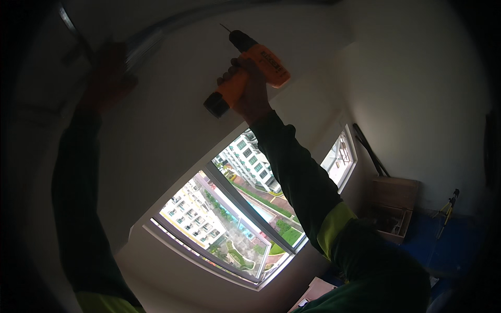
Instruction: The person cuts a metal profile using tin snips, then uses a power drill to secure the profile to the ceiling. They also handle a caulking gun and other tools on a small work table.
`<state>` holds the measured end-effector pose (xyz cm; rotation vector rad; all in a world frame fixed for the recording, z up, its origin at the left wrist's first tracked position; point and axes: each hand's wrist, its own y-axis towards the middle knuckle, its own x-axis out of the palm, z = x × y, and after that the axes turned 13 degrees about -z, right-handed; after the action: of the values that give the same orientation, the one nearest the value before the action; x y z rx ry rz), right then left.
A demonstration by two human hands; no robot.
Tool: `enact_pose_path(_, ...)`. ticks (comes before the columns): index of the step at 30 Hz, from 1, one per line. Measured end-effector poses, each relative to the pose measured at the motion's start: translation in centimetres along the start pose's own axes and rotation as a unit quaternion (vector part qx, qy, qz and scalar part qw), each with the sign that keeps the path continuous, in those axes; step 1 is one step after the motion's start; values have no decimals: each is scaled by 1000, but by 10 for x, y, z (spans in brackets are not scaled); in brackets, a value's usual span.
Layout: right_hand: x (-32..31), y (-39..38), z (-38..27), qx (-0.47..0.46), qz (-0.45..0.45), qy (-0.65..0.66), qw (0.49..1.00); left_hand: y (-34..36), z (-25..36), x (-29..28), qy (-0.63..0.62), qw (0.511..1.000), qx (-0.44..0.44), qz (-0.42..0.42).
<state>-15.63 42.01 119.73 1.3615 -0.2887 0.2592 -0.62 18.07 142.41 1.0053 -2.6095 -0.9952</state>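
Note:
My right hand [254, 88] is wrapped round the handle of an orange and black cordless drill [269, 65], raised in the upper middle. A thin bit in its black chuck points up and to the left, with its tip apart from the metal strip. My left hand [107, 78] is raised at the upper left in deep shadow, closed beside a shiny metal strip [143, 47] that runs along the top. A narrow bar [70, 23] with a bright end runs down to this hand. Shadow hides the fingers' exact hold.
Below my arms is a large window [224, 224] with buildings outside, and a smaller window [339, 159] is to the right. An open wooden box [394, 208], dark long pieces [370, 151] and a yellow-black stand [446, 214] are by the right wall, near a blue floor covering [422, 250].

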Motion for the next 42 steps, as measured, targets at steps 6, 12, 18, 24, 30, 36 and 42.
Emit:
enact_pose_path(6, -44, 72, 17, -23, -5, 51, 998, 55, 13, 10, -99, 989, -27, -103)
enact_pose_path(12, -57, 100, 12, 0, -19, 91, 996, 78, 36, 15, -136, 981, -101, -97)
enact_pose_path(18, -47, 105, 15, 14, 0, 100, 995, 88, 38, 25, -136, 982, -124, -38)
enact_pose_path(24, -42, 104, 14, 16, 15, 83, 996, 91, 25, 28, -204, 970, -131, -24)
enact_pose_path(30, -47, 105, 16, 8, -24, 100, 995, 90, 26, 38, -207, 973, -100, 5)
enact_pose_path(36, -50, 106, 21, 11, -14, 100, 995, 96, 16, 46, -309, 946, -103, 5)
enact_pose_path(42, -51, 109, 23, 12, -17, 80, 997, 103, -1, 56, -341, 938, -62, -15)
